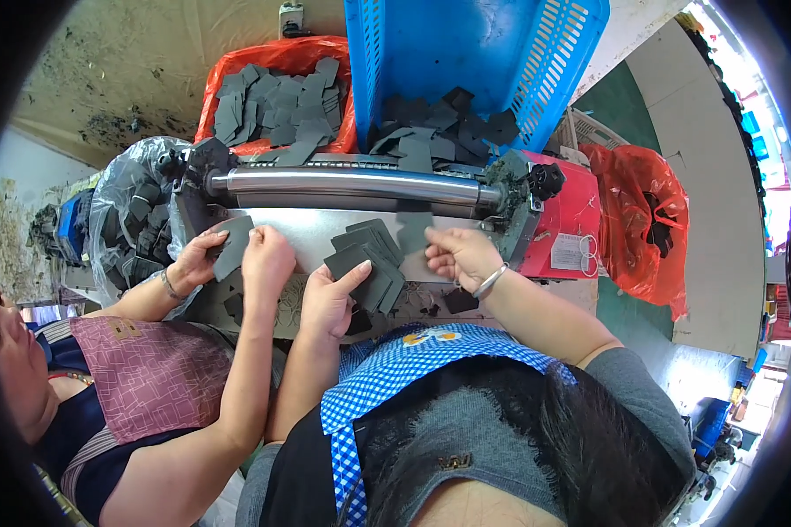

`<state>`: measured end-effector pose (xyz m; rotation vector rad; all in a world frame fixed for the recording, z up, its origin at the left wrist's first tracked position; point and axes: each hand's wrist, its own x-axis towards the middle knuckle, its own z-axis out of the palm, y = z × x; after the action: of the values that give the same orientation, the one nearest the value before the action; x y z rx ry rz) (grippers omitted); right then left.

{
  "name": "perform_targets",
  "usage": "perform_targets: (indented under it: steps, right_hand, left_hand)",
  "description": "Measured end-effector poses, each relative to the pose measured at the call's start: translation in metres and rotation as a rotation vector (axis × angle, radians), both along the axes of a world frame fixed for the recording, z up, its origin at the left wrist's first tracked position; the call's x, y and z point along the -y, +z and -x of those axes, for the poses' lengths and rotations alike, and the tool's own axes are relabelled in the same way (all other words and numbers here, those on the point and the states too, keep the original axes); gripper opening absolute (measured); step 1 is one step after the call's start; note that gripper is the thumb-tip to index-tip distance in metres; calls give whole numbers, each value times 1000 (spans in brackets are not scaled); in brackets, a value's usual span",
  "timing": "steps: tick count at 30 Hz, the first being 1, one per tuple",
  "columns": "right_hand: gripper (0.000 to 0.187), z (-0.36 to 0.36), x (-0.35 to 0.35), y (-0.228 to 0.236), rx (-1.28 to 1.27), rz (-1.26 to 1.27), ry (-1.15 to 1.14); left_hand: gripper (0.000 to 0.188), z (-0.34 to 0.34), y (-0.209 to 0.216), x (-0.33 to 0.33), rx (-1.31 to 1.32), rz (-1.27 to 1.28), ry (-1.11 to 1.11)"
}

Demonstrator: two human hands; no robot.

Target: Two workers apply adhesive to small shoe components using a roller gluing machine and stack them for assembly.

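Observation:
My left hand (327, 303) is closed on a fanned stack of dark grey flat pieces (371, 263), its thumb lying across the top one. My right hand (462, 258) pinches one flat piece (413, 234) by its right edge. That piece's far edge reaches the metal roller (343, 186) of the machine, over the pale metal plate (312, 233). Whether it has gone under the roller I cannot tell. At my left, a co-worker's hands (264, 259) hold another dark piece (233, 246) near the plate's left end.
Behind the roller stand a red-lined container (213, 92) full of grey pieces and a blue crate (479, 39) holding more. A clear bag (105, 193) of dark pieces sits at the left. The machine's red side (571, 198) and an orange-red bag (650, 189) are to the right.

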<state>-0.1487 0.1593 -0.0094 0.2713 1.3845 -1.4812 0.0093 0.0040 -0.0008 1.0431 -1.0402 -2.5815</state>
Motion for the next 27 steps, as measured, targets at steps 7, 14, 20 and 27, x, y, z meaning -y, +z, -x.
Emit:
perform_targets:
  steps: [7,14,20,27]
  right_hand:
    - [19,-18,5,10,-58,117,306]
    - [17,-10,-3,3,29,51,220]
    - [18,-4,-26,4,-54,92,47]
    - [15,-4,-16,5,-128,59,-245]
  left_hand:
    - [27,2,3,-2,-86,-31,-62]
    - [29,5,6,-4,-46,-9,-47]
    - [32,8,8,-4,-239,54,-147]
    - [31,5,16,0,-151,108,-91]
